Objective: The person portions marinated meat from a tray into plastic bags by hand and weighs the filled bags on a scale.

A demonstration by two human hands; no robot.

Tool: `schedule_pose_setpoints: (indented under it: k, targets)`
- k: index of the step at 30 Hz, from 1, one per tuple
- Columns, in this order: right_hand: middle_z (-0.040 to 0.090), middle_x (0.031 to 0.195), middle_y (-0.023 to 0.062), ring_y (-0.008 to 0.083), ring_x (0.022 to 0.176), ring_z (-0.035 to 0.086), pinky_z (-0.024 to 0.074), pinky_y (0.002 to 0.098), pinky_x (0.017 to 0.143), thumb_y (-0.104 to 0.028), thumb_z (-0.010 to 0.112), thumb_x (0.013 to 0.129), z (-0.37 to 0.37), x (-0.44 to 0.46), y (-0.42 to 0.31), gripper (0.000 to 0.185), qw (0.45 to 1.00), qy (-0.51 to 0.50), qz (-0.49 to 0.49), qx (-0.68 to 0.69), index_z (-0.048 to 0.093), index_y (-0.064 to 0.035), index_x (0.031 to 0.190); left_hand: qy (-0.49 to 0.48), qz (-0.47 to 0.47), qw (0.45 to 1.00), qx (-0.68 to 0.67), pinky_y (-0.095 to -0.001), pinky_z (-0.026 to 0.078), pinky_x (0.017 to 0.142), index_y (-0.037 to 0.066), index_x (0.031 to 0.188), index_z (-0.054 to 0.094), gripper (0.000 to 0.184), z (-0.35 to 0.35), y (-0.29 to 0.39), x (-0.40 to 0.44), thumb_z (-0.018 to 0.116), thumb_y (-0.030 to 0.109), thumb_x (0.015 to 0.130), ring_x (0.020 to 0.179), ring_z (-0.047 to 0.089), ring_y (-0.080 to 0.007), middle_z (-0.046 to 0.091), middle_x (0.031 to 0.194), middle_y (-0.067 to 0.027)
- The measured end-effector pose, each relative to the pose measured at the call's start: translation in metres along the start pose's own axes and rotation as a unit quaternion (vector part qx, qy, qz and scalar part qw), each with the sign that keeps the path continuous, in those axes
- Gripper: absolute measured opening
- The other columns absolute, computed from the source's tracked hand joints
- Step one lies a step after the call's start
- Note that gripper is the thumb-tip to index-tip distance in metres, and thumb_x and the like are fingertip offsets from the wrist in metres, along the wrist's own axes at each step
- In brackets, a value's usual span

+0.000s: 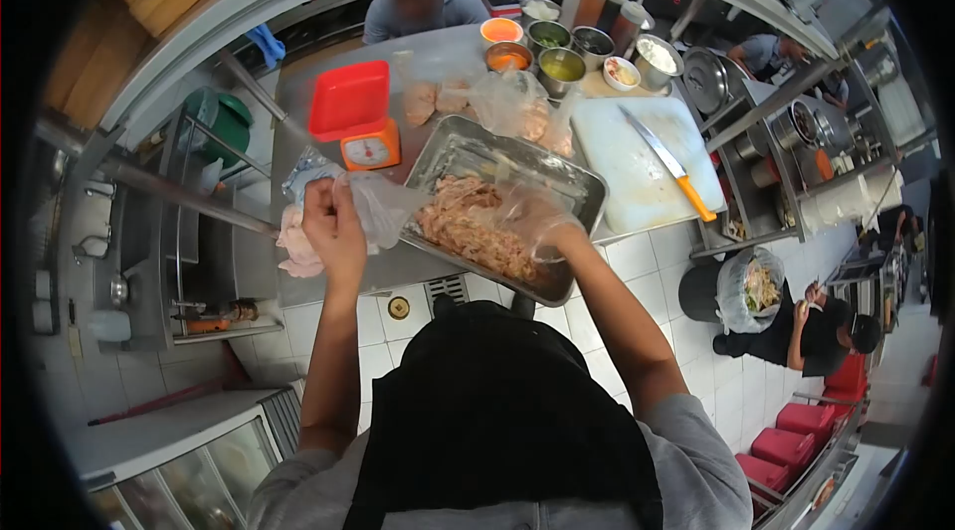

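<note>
Metal tray [559, 170] of meat [468, 217] at near edge of counter [448, 45].
Left hand [333, 224] pinches clear bag [383, 214] left of tray; right hand [545, 228], plastic-covered, at right of meat, can't tell if gripping.

One metal meat tray [462, 146], one orange scale [370, 150], one orange-handled knife [666, 161], at least four squeeze bottles [593, 5]

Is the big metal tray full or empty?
Partly full: meat lies along the side of the tray nearest the person, while mostly bare, smeared metal shows on the far side.
</note>
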State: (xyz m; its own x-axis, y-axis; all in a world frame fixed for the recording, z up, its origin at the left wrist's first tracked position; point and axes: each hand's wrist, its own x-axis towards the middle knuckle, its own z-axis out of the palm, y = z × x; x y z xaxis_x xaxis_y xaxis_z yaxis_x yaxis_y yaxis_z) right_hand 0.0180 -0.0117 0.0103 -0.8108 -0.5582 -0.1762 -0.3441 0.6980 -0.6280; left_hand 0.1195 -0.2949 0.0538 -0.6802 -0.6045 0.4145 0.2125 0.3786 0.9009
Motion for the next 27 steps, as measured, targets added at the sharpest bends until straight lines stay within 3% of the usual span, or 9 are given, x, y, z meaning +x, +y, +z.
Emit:
schedule_pose_setpoints:
  k: [1, 3, 4, 8, 10, 13, 17, 21, 27]
  targets:
    - [0.051, 0.146, 0.0250, 0.0372, 0.138, 0.047, 0.0322, 0.0420, 0.118, -0.045, 0.071, 0.088, 0.008, 0.011, -0.009, 0.076, 0.995, -0.051, -0.004, -0.084, 0.049, 0.0002, 0.145, 0.021, 0.006, 1.000, 0.012, -0.0222, 0.023, 0.050, 0.003, 0.092, 0.055, 0.016, -0.011, -0.004, 0.002, 0.062, 0.013, 0.102, 0.058, 0.033, -0.0005, 0.043, 0.065, 0.0066]
    - [0.051, 0.146, 0.0254, 0.0386, 0.139, 0.045, 0.0316, 0.0454, 0.118, -0.044, 0.078, 0.078, 0.068, 0.043, 0.011, 0.093, 0.988, 0.021, -0.057, -0.144, 0.040, 0.0023, 0.149, 0.028, -0.037, 0.998, -0.030, -0.0214, 0.029, 0.048, 0.004, 0.093, 0.053, 0.015, -0.024, -0.012, -0.002, 0.061, 0.013, 0.102, 0.055, 0.038, -0.0012, 0.047, 0.065, 0.0051]
    - [0.048, 0.148, 0.0251, 0.0380, 0.139, 0.045, 0.0316, 0.0405, 0.119, -0.046, 0.074, 0.081, 0.075, 0.057, -0.009, 0.092, 0.974, -0.047, 0.000, -0.220, 0.036, -0.0029, 0.153, 0.036, -0.059, 0.996, -0.051, -0.0212, 0.031, 0.048, 0.004, 0.095, 0.053, 0.013, -0.025, -0.010, -0.007, 0.060, 0.012, 0.102, 0.054, 0.039, -0.0016, 0.049, 0.065, 0.0044]
    - [0.047, 0.150, 0.0227, 0.0372, 0.141, 0.043, 0.0382, 0.0414, 0.114, -0.016, 0.085, 0.065, 0.090, 0.069, -0.027, 0.101, 0.970, -0.055, -0.012, -0.236, 0.035, 0.0019, 0.151, 0.031, -0.124, 0.984, -0.121, -0.0216, 0.040, 0.048, 0.004, 0.100, 0.053, 0.006, -0.032, -0.023, -0.021, 0.059, 0.006, 0.100, 0.052, 0.050, -0.0055, 0.057, 0.068, -0.0005]
    - [0.051, 0.146, 0.0242, 0.0369, 0.135, 0.051, 0.0443, 0.0403, 0.109, -0.016, 0.083, 0.066, 0.083, 0.066, -0.020, 0.091, 0.984, -0.001, -0.055, -0.172, 0.044, 0.0022, 0.147, 0.025, -0.147, 0.980, -0.131, -0.0220, 0.042, 0.049, 0.004, 0.101, 0.054, 0.004, -0.032, -0.021, -0.028, 0.057, 0.004, 0.099, 0.053, 0.053, -0.0078, 0.059, 0.070, -0.0023]
    - [0.064, 0.125, 0.0269, 0.0384, 0.113, 0.065, 0.0528, 0.0422, 0.095, -0.021, 0.082, 0.071, 0.069, 0.094, -0.018, 0.063, 0.966, -0.133, -0.003, -0.223, 0.063, 0.0057, 0.124, 0.017, -0.163, 0.977, -0.137, -0.0230, 0.044, 0.050, 0.003, 0.103, 0.054, 0.005, -0.031, -0.024, -0.034, 0.056, 0.003, 0.098, 0.054, 0.057, -0.0103, 0.061, 0.071, -0.0041]
    - [0.072, 0.085, 0.0141, 0.0292, 0.079, 0.070, 0.0560, 0.0404, 0.073, -0.026, 0.081, 0.075, 0.057, 0.114, -0.006, 0.047, 0.994, -0.024, 0.023, -0.101, 0.070, 0.0004, 0.112, 0.002, -0.158, 0.979, -0.132, -0.0238, 0.046, 0.050, 0.002, 0.104, 0.054, 0.006, -0.035, -0.035, -0.037, 0.055, 0.004, 0.099, 0.055, 0.058, -0.0107, 0.062, 0.072, -0.0045]
    - [0.067, 0.080, 0.0057, 0.0122, 0.071, 0.061, 0.0517, 0.0314, 0.062, -0.019, 0.074, 0.081, -0.029, 0.083, -0.003, 0.034, 0.995, -0.069, 0.018, 0.069, 0.070, 0.0002, 0.109, 0.003, -0.160, 0.979, -0.127, -0.0243, 0.046, 0.050, 0.002, 0.104, 0.054, 0.006, -0.033, -0.037, -0.036, 0.055, 0.004, 0.099, 0.056, 0.058, -0.0103, 0.062, 0.072, -0.0045]
    - [0.068, 0.074, 0.0148, 0.0231, 0.070, 0.066, 0.0534, 0.0372, 0.065, -0.025, 0.075, 0.075, -0.083, 0.048, -0.006, 0.047, 0.980, -0.152, -0.094, 0.082, 0.068, -0.0006, 0.115, -0.012, -0.162, 0.978, -0.134, -0.0250, 0.047, 0.050, 0.003, 0.105, 0.054, 0.006, -0.021, -0.034, -0.031, 0.055, 0.004, 0.099, 0.055, 0.058, -0.0103, 0.061, 0.072, -0.0042]
